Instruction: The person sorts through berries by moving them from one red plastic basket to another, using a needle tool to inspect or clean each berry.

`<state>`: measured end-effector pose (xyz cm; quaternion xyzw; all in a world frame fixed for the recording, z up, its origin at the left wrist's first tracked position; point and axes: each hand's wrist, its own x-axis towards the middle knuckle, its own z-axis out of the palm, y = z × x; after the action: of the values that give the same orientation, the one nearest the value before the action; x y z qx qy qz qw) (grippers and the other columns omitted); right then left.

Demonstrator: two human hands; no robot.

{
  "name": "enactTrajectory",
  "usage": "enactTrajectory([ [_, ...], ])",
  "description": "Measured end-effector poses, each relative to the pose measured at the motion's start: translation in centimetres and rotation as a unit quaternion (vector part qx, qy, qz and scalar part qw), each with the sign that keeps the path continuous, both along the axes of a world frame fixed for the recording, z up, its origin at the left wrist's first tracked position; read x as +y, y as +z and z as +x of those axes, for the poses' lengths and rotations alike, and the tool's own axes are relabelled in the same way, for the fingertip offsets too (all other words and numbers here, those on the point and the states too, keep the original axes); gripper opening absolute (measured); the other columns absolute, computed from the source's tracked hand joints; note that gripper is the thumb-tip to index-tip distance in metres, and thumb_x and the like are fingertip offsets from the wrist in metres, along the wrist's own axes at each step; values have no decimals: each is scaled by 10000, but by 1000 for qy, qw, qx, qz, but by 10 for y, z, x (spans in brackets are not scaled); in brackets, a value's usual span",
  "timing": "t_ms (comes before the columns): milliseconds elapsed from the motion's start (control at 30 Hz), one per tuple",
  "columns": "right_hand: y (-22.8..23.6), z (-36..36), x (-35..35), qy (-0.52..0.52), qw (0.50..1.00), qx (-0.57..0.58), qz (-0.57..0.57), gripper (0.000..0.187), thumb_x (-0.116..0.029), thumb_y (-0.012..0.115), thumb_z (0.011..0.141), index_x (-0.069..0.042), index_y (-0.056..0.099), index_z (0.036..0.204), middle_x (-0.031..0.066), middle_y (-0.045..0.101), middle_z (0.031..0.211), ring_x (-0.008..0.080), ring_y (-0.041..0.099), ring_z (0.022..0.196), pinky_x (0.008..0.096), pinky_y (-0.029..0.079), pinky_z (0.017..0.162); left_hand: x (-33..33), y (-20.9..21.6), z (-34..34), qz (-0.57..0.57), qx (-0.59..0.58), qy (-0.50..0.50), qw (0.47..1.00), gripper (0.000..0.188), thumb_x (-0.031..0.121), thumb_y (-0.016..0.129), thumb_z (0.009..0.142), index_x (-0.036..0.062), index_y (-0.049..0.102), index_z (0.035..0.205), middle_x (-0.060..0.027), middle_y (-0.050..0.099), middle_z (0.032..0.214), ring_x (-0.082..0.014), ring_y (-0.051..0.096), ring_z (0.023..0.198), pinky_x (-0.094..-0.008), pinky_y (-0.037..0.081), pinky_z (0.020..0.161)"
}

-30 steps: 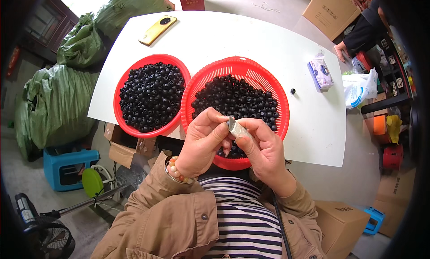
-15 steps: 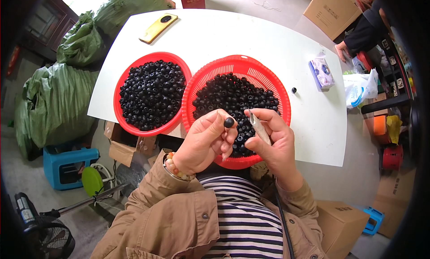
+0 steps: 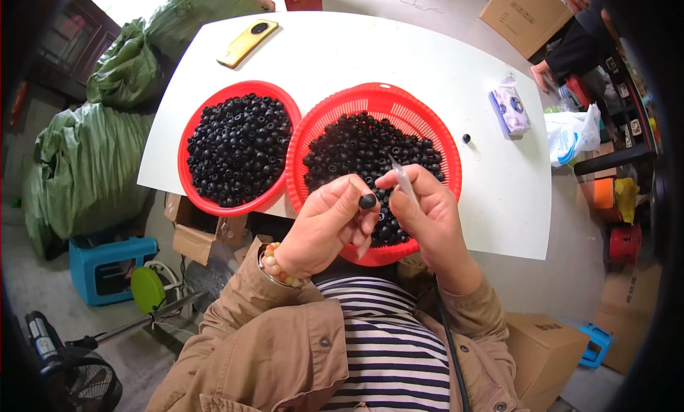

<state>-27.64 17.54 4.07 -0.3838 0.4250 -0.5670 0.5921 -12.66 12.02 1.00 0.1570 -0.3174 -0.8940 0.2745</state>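
Note:
My left hand (image 3: 320, 227) pinches a small round black piece (image 3: 368, 201) between thumb and forefinger, its other fingers curled in. Just to the right, my right hand (image 3: 438, 223) grips a small pointed knife (image 3: 405, 182) with a pale handle, its tip tilted up and to the left. Blade and piece are apart. Both hands are over the near side of a red slotted plastic basket (image 3: 297, 130), heaped with similar black pieces (image 3: 356, 142). Left of it, a shallower red basin (image 3: 184, 152) is full of black pieces (image 3: 239, 148), some showing a hole.
On the white table (image 3: 342, 48) lie a yellow phone (image 3: 246, 45), a tissue pack (image 3: 510, 111) and one loose black piece (image 3: 466, 138). Green sacks (image 3: 85, 173) and a blue stool (image 3: 107, 269) stand left. Another person's hand (image 3: 541, 75) shows at far right, near cardboard boxes (image 3: 526, 18).
The knife has turned in my right hand, and that hand has shifted slightly left. The black piece in my left hand is a little lower and turned.

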Motion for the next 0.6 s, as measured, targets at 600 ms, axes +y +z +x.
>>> enactTrajectory([
  [600, -3, 2, 10, 43, 988, 138, -57, 308, -104, 504, 853, 0, 458, 1140, 66, 603, 830, 70, 553, 753, 206, 443, 680, -2, 0, 2, -7, -19, 54, 998, 227, 288, 398, 906, 74, 457, 858, -25, 509, 669, -71, 483, 516, -204, 432, 453],
])
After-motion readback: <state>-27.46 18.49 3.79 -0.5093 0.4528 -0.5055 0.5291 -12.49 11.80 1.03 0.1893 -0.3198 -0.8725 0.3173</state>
